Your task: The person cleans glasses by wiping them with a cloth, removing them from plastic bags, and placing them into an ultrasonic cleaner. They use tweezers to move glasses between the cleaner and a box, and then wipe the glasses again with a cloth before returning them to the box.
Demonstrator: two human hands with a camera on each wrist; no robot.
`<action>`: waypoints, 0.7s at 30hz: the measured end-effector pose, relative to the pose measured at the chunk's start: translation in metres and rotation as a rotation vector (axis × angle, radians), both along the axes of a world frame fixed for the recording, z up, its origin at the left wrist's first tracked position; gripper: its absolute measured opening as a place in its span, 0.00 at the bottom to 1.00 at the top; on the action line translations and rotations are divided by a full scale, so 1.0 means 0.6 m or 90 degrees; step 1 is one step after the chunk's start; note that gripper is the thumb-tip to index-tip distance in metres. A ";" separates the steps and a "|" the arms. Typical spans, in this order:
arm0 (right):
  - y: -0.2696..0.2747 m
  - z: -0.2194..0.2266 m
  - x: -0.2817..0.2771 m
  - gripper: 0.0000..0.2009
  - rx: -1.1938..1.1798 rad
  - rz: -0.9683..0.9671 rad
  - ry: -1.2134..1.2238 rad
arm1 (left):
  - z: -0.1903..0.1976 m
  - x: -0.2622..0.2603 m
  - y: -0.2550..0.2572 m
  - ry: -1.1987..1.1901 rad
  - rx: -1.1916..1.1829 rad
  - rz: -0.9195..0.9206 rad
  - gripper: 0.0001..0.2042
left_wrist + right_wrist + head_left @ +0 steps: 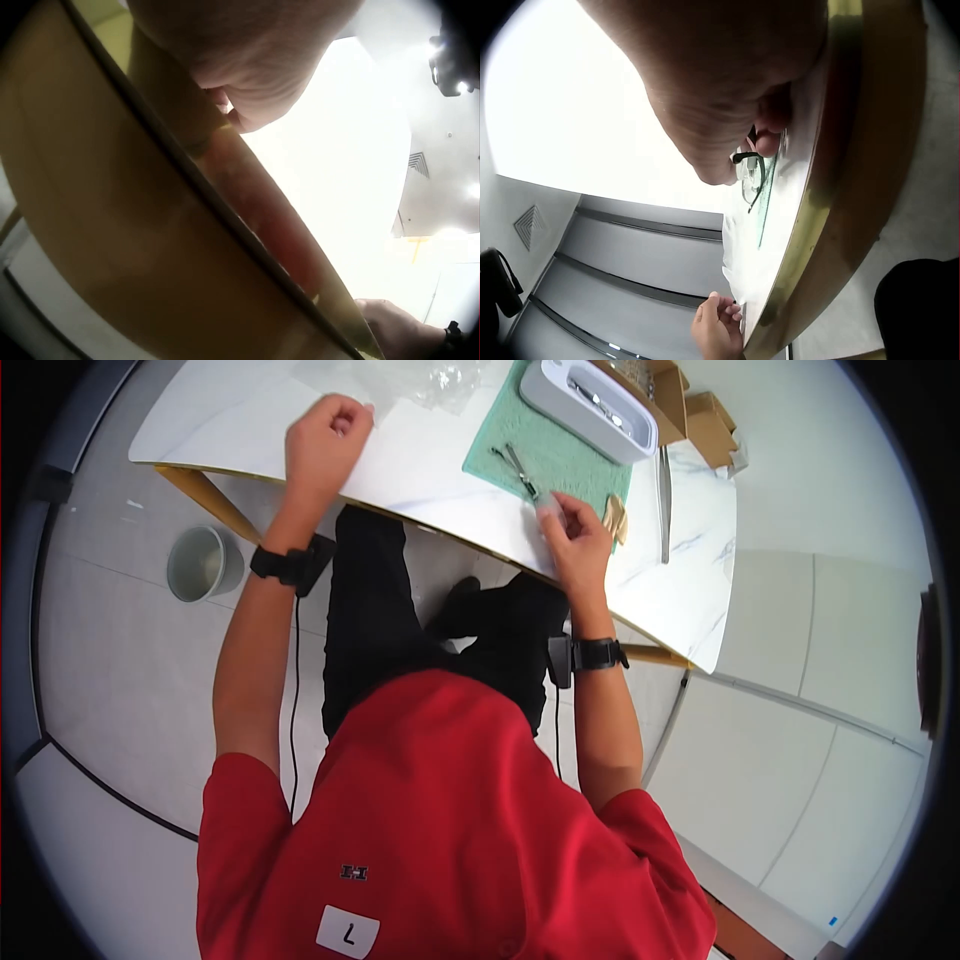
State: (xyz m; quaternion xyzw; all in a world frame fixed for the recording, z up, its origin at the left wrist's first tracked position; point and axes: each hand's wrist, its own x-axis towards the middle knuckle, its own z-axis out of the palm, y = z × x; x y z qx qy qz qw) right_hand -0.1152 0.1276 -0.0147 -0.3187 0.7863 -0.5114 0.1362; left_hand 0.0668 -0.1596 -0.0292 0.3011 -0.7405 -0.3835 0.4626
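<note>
In the head view, my right hand [578, 545] is at the near edge of a green cloth [490, 435], its thumb and fingers pinching a pair of glasses [520, 472]. The dark temples stretch away from the fingers over the cloth. The right wrist view shows a clear lens and thin dark rim of the glasses [751, 180] beside the fingertips. My left hand [325, 450] is over the table's front edge with loosely curled fingers and nothing visible in it. Closest to it lies crumpled clear plastic [440, 382].
An oblong pale cleaning basin [640, 450] stands on the cloth with metallic items inside. To its right lie a crumpled tan piece [615, 518] and a long metal strip [665, 505]. Cardboard boxes [708, 430] stand behind. A bin [200, 565] is on the floor at left.
</note>
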 end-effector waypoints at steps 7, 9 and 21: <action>-0.009 -0.007 0.003 0.17 -0.082 -0.038 -0.056 | 0.013 0.003 0.028 -0.045 -0.142 -0.014 0.06; -0.005 -0.015 0.000 0.18 -0.089 -0.038 -0.026 | 0.008 0.007 0.037 -0.040 -0.138 0.004 0.06; -0.011 -0.016 0.007 0.18 -0.089 -0.056 0.049 | 0.003 0.012 0.044 -0.054 -0.115 0.001 0.06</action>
